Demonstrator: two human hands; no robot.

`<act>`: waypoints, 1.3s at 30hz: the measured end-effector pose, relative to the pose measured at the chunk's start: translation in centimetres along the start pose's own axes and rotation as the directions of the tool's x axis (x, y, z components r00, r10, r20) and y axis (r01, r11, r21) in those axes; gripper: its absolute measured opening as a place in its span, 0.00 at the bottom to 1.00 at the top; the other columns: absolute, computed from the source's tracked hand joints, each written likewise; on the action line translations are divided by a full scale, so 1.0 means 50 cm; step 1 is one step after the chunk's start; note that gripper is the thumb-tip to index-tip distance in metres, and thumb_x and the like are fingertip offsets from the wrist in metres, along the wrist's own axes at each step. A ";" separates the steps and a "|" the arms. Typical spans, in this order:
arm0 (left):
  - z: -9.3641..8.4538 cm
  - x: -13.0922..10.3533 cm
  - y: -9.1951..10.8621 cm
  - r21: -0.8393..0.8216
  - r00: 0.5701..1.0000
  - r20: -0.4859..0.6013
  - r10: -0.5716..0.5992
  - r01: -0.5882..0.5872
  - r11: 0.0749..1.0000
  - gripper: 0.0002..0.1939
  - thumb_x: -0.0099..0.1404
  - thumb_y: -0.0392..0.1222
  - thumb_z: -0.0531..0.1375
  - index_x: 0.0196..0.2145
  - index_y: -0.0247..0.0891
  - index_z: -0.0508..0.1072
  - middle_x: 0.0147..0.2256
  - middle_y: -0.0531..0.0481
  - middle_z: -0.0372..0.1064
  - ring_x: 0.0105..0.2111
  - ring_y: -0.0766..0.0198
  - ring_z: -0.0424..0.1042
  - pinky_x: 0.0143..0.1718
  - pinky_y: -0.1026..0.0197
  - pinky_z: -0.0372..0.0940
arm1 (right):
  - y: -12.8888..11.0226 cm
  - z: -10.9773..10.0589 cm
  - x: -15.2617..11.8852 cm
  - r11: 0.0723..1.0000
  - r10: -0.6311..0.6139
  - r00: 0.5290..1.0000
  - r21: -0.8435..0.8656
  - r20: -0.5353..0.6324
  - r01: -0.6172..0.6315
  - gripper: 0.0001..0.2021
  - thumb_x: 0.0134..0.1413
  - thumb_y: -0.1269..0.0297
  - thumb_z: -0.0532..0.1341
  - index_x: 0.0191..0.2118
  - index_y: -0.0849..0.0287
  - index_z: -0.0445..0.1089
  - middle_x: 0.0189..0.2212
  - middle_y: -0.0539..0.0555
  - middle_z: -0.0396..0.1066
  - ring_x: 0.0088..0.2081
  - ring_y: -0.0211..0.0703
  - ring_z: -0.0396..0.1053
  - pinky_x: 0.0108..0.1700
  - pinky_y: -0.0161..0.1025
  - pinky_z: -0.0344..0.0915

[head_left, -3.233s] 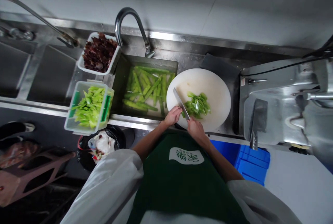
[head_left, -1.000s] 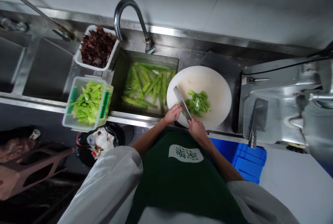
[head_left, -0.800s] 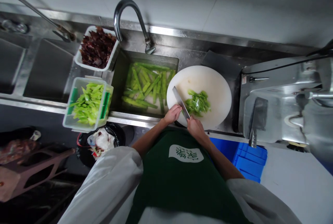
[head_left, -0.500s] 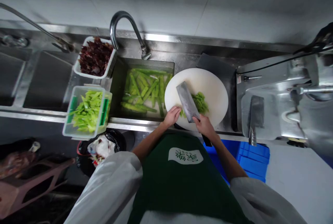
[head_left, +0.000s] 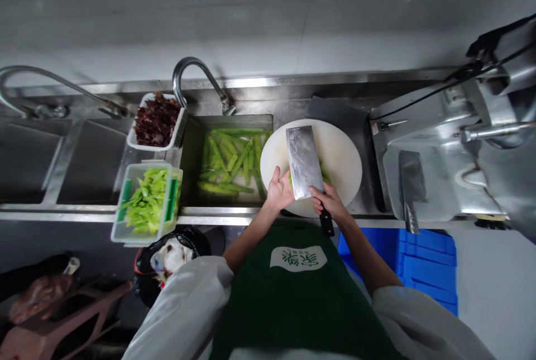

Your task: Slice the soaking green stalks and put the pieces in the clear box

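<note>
My right hand (head_left: pixel 329 201) grips a cleaver (head_left: pixel 305 160) where its black handle meets the blade. The wide blade lies almost flat over a round white cutting board (head_left: pixel 345 162). Cut green vegetable pieces (head_left: pixel 324 171) show past the blade's right edge, and a bit of green shows at its left edge; the blade covers the rest. At the board's near left side, my left hand (head_left: pixel 280 191) is palm up with the thumb stretched out. Its fingertips reach the blade's left edge and are partly hidden there.
Left of the board, a sink (head_left: pixel 190 181) holds long green stalks in water. Beyond it stand a clear tub (head_left: pixel 119 233) of cut green pieces and a white basket (head_left: pixel 133 141) of dark red leaves. A curved faucet (head_left: pixel 178 78) rises behind. Another cleaver (head_left: pixel 412 178) lies at right.
My left hand has turned from curled fingers to palm up beside the blade. The cleaver has turned its broad face up and now covers most of the cut pieces. The view has shifted slightly.
</note>
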State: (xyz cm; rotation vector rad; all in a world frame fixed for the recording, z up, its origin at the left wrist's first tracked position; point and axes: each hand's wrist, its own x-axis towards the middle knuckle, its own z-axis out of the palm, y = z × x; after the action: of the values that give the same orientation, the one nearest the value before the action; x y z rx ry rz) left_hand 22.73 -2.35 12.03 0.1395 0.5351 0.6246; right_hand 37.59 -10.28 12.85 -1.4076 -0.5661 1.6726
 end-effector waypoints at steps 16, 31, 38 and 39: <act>0.004 0.012 -0.034 -0.032 0.996 -0.051 0.070 -0.071 0.997 0.32 0.70 0.60 0.42 0.60 0.37 0.64 0.58 0.42 0.65 0.61 0.51 0.60 0.60 0.47 0.59 | -0.008 -0.055 -0.010 0.976 0.035 0.999 0.219 -0.042 -0.025 0.25 0.41 0.48 0.70 0.28 0.52 0.53 0.12 0.35 0.50 0.12 0.27 0.48 0.11 0.27 0.49; 0.008 0.034 -0.004 0.009 0.992 -0.004 0.129 -0.128 0.992 0.29 0.71 0.58 0.44 0.56 0.37 0.69 0.55 0.44 0.69 0.61 0.52 0.62 0.61 0.46 0.59 | 0.007 -0.076 -0.013 0.995 0.061 0.995 0.088 -0.075 -0.054 0.25 0.39 0.46 0.70 0.31 0.52 0.55 0.12 0.35 0.53 0.12 0.28 0.50 0.12 0.28 0.53; -0.029 0.082 -0.014 0.597 0.929 -0.092 0.357 -0.235 0.767 0.28 0.64 0.62 0.54 0.50 0.36 0.73 0.59 0.43 0.62 0.65 0.50 0.52 0.65 0.45 0.51 | 0.056 -0.187 -0.053 0.998 -0.031 0.942 -0.064 -0.335 0.010 0.25 0.38 0.43 0.69 0.27 0.53 0.55 0.10 0.37 0.53 0.11 0.29 0.52 0.12 0.30 0.54; -0.036 0.092 -0.022 0.704 0.912 -0.061 0.406 -0.249 0.665 0.28 0.61 0.62 0.58 0.49 0.37 0.73 0.61 0.44 0.59 0.67 0.49 0.47 0.67 0.44 0.46 | 0.068 -0.209 -0.065 0.994 -0.036 0.925 -0.110 -0.379 -0.007 0.25 0.38 0.42 0.69 0.26 0.53 0.55 0.10 0.38 0.54 0.11 0.30 0.52 0.12 0.31 0.54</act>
State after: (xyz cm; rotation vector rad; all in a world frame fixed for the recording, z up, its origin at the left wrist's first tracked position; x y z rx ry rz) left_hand 25.52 -0.59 8.15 0.9095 0.9550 0.7778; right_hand 46.39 -16.66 9.26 -1.7493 -0.4471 1.3210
